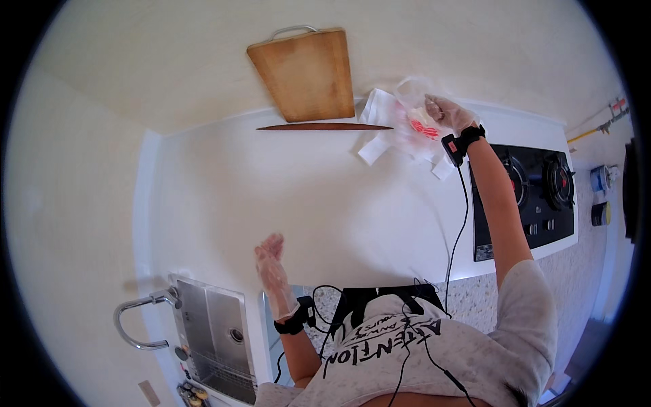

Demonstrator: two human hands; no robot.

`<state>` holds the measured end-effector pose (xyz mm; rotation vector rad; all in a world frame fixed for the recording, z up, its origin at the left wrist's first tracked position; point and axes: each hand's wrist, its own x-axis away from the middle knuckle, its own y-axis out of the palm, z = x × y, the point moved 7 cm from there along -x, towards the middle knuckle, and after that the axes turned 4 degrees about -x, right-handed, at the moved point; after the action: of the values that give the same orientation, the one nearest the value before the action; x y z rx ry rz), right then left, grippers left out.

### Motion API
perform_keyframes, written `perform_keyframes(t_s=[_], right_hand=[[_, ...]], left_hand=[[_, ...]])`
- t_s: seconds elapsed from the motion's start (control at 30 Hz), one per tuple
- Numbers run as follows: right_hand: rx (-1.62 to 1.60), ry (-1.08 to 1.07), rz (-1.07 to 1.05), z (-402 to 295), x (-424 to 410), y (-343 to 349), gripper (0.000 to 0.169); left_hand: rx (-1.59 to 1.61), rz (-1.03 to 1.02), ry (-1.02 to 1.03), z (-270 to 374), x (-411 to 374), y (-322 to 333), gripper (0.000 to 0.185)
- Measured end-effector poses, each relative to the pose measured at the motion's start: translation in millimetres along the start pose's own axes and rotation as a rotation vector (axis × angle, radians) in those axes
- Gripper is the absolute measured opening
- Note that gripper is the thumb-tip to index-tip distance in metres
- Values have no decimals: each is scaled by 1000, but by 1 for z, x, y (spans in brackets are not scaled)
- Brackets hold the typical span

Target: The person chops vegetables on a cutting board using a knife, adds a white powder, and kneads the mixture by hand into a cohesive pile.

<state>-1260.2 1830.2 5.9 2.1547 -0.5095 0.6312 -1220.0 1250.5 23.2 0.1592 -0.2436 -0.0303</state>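
Observation:
My right hand (pixel 447 113), in a clear plastic glove, is closed at the top of a thin white plastic bag (pixel 402 124) with red printing. The bag lies crumpled at the back of the white countertop (pixel 285 188), left of the gas hob. What the bag holds is hard to make out. Above the front of the counter, near the sink, my left hand (pixel 273 272) is raised in a similar glove. Its fingers are loosely bent, and I see nothing in them. Each wrist wears a black strap with a small cabled device.
A wooden cutting board (pixel 310 76) with a metal handle leans on the back wall. A long, thin brown object (pixel 325 126) lies before it. The black gas hob (pixel 524 203) is at right; the steel sink (pixel 216 325) and curved faucet (pixel 119 318) are at lower left.

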Motion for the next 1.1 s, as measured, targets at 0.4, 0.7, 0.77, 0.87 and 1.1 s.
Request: perform_keyframes(t_s=[0.4,0.7,0.77,0.87,1.1], right_hand=[[353,384,-412,93,78,148,21],[1064,556,-702,227,294,221,26],[1131,485,-794,278,374,201,30],[1266,412,-864,345,491,190,31],[1215,345,-1082,399,817,157,30]], left_hand=[[125,326,214,24,150,-62,60],[374,769,392,-14,457,-111,52],[383,835,528,-48,550,-129,53],[413,952,629,-90,696,-154,55],[437,1236,985,-119,1084,-141,57]])
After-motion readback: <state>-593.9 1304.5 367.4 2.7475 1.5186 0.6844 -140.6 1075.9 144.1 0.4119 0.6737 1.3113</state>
